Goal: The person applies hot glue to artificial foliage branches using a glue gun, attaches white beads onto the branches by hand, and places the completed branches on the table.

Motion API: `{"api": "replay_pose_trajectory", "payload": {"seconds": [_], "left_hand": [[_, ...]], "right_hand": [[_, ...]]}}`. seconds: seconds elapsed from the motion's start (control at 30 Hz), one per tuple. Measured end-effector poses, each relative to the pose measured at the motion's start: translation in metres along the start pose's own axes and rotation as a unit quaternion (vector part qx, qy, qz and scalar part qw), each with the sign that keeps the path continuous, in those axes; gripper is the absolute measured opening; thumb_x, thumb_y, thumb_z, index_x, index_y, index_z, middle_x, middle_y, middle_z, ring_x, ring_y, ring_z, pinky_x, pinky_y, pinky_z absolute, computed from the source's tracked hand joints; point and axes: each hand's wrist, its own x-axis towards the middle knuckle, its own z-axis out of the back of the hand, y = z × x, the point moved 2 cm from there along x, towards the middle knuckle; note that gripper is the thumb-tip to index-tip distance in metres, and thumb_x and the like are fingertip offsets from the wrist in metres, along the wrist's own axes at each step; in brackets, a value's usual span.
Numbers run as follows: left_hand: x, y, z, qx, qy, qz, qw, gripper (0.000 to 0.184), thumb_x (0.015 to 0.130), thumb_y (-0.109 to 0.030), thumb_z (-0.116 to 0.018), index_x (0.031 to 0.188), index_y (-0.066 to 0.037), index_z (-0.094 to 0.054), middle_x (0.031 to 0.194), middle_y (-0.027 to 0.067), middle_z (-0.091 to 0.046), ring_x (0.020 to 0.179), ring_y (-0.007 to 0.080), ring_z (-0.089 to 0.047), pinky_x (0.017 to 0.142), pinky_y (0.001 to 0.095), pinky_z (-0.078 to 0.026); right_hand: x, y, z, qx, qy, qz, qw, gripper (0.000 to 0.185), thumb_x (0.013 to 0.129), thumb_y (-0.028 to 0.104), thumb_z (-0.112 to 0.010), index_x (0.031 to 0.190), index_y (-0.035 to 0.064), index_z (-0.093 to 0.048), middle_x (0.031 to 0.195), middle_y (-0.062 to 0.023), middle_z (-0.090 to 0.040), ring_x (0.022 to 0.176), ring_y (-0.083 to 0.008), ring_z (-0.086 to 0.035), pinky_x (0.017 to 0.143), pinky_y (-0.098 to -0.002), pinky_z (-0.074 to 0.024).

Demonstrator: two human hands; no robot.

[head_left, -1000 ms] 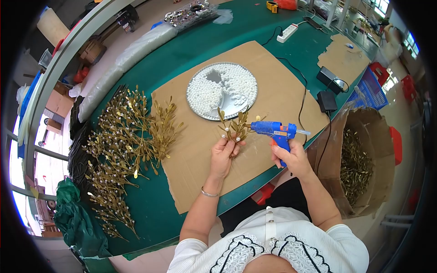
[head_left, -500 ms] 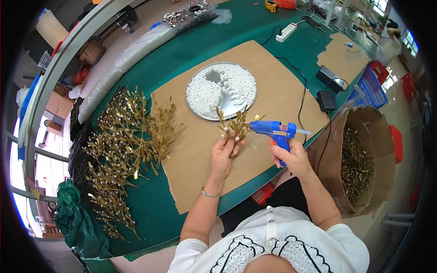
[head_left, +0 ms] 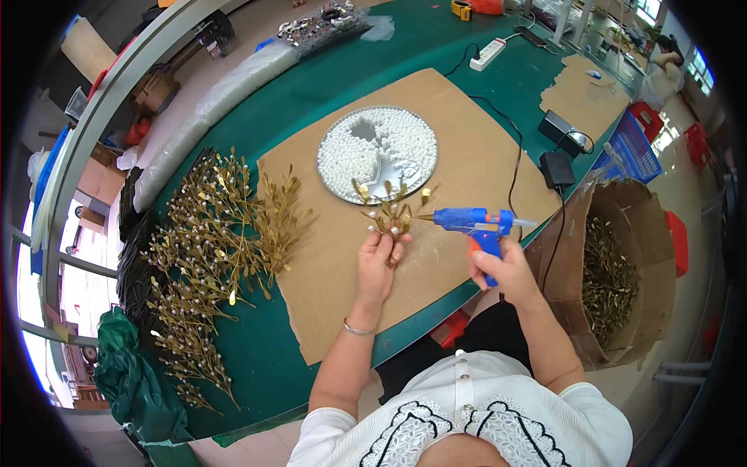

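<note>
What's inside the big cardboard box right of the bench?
The cardboard box holds a heap of loose gold-brown leafy pieces. Only the top of the heap shows; whatever lies beneath it is covered.

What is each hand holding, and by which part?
Left hand: golden sprig, by its lower stems. Right hand: blue glue gun, by its handle.

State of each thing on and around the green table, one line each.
left hand: closed on gold leafy sprig
right hand: gripping blue glue gun, nozzle pointing at sprig
round tray of white pearls: partly filled, bare patches
brown cardboard sheet: flat
open cardboard box: holding gold leafy pieces
green plastic bag: crumpled
</note>
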Motion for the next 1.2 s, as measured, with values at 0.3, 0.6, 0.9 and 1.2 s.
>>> {"api": "replay_pose_trajectory", "payload": {"seconds": [0.3, 0.6, 0.9, 1.2], "left_hand": [[0.005, -0.01, 0.016, -0.082, -0.047, -0.052, 0.994, 0.014, 0.093, -0.016, -0.045, 0.103, -0.008, -0.05, 0.09, 0.012, -0.061, 0.06, 0.0078, -0.043, 0.053, 0.0179, -0.035], [0.008, -0.024, 0.032, -0.101, -0.101, -0.157, 0.977, 0.011, 0.092, -0.013, -0.047, 0.102, -0.007, -0.048, 0.092, 0.015, -0.06, 0.061, 0.0089, -0.045, 0.056, 0.0196, -0.038], [0.012, -0.024, 0.033, -0.096, -0.097, -0.15, 0.979, 0.012, 0.092, -0.012, -0.046, 0.102, -0.007, -0.047, 0.092, 0.0146, -0.06, 0.061, 0.0077, -0.045, 0.053, 0.0178, -0.036], [0.011, -0.029, 0.039, -0.098, -0.146, -0.169, 0.97, 0.01, 0.092, -0.011, -0.046, 0.102, -0.01, -0.047, 0.092, 0.0124, -0.06, 0.06, 0.0083, -0.045, 0.053, 0.0183, -0.037]], "right_hand": [[0.018, -0.002, 0.065, 0.115, -0.02, 0.029, 0.993, 0.027, 0.09, 0.024, -0.049, 0.102, -0.0006, -0.05, 0.074, -0.0089, -0.058, 0.05, -0.011, -0.049, 0.045, -0.0204, -0.0394], [0.045, -0.013, 0.065, -0.337, -0.189, -0.009, 0.922, 0.02, 0.077, 0.018, -0.064, 0.077, -0.0013, -0.062, 0.063, -0.0048, -0.057, 0.057, -0.0134, -0.056, 0.052, -0.0273, -0.0425], [0.144, 0.017, 0.005, -0.52, -0.046, 0.228, 0.822, 0.011, 0.074, 0.01, -0.06, 0.08, 0.0009, -0.062, 0.073, -0.0156, -0.062, 0.068, -0.0287, -0.061, 0.062, -0.0347, -0.0473], [0.227, -0.042, -0.077, -0.503, 0.037, 0.232, 0.832, 0.012, 0.071, 0.006, -0.059, 0.08, 0.0019, -0.066, 0.069, -0.0121, -0.064, 0.06, -0.0192, -0.061, 0.058, -0.0303, -0.0483]]}}
